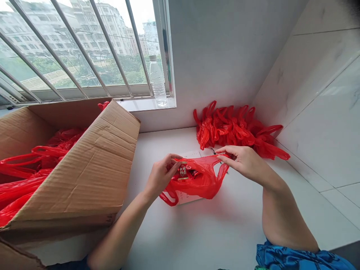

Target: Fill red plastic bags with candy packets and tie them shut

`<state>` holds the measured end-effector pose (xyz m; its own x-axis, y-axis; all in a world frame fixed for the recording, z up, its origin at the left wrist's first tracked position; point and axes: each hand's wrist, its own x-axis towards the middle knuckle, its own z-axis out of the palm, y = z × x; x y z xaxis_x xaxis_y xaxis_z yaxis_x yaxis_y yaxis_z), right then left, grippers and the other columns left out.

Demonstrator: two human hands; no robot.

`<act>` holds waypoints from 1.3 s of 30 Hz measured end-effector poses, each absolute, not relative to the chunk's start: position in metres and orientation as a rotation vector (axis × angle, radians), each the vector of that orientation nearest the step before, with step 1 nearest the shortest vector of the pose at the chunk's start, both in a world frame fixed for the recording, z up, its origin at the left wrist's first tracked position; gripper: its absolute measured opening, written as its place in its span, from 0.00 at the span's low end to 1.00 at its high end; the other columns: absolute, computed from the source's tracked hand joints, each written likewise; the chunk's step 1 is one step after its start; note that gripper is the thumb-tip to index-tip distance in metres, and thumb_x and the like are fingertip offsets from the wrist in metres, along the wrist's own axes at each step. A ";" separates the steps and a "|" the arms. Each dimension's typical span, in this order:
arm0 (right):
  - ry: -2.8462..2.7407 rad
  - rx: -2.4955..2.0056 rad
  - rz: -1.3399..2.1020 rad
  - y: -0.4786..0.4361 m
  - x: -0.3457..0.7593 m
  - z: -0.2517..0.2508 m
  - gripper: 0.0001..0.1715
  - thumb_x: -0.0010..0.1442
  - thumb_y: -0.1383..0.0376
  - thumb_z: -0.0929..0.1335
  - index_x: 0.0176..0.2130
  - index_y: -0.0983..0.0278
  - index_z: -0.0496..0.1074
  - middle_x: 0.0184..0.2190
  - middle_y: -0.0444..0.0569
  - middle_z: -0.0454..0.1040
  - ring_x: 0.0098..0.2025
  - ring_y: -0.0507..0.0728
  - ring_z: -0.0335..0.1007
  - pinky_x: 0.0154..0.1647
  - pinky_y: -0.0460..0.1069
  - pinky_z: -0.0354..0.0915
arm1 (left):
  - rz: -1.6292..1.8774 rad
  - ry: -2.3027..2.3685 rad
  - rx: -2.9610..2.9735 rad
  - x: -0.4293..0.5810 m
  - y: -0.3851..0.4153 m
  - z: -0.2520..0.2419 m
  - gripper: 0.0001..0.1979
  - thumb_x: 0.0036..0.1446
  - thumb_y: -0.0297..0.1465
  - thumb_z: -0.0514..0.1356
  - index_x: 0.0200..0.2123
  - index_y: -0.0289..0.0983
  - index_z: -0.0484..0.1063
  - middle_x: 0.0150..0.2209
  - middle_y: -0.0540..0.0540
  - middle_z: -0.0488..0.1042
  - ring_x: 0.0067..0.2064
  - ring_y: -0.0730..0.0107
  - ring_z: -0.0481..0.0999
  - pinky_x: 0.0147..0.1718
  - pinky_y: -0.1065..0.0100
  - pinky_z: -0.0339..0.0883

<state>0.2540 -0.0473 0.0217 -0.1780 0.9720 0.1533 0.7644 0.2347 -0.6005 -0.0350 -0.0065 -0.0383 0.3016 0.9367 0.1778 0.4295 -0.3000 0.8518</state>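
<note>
A thin red plastic bag (209, 185) is held up over the white table, its mouth spread between my two hands. My left hand (163, 170) pinches the left side of the rim. My right hand (239, 159) pinches the rim near the handle on the right. Inside the bag a small red packet (184, 170) with white and gold print shows, with other red wrapped pieces beside it. Under the bag lies a sheet of paper (189, 197) with writing, mostly covered. A dark pen (213, 151) is partly visible beside my right fingertips.
At the left stands an open cardboard box (92, 165) full of red plastic bags (42, 165). Several tied red bags (225, 125) sit against the back wall. A clear water bottle (158, 82) stands on the sill of the barred window. Tiled wall (323, 112) bounds the right side.
</note>
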 end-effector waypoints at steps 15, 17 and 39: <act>-2.024 -1.635 0.525 -0.049 0.254 0.021 0.20 0.66 0.50 0.61 0.45 0.55 0.76 0.23 0.41 0.71 0.23 0.53 0.61 0.25 0.48 0.56 | 0.944 1.117 1.689 -0.033 -0.010 -0.033 0.13 0.63 0.41 0.59 0.44 0.39 0.74 0.32 0.48 0.76 0.32 0.72 0.74 0.33 0.72 0.70; -2.022 -1.631 0.534 -0.049 0.254 0.022 0.19 0.66 0.50 0.61 0.45 0.54 0.76 0.23 0.40 0.71 0.23 0.53 0.60 0.25 0.48 0.56 | 0.937 0.994 1.418 -0.031 -0.010 -0.033 0.13 0.62 0.40 0.61 0.44 0.39 0.74 0.34 0.48 0.75 0.32 0.73 0.73 0.32 0.73 0.70; -1.981 -1.567 0.516 -0.049 0.249 0.023 0.18 0.66 0.51 0.63 0.50 0.54 0.74 0.36 0.43 0.78 0.24 0.51 0.65 0.28 0.47 0.60 | 0.696 1.276 1.983 -0.032 -0.014 -0.029 0.15 0.66 0.40 0.51 0.51 0.44 0.71 0.45 0.46 0.76 0.41 0.64 0.76 0.38 0.66 0.69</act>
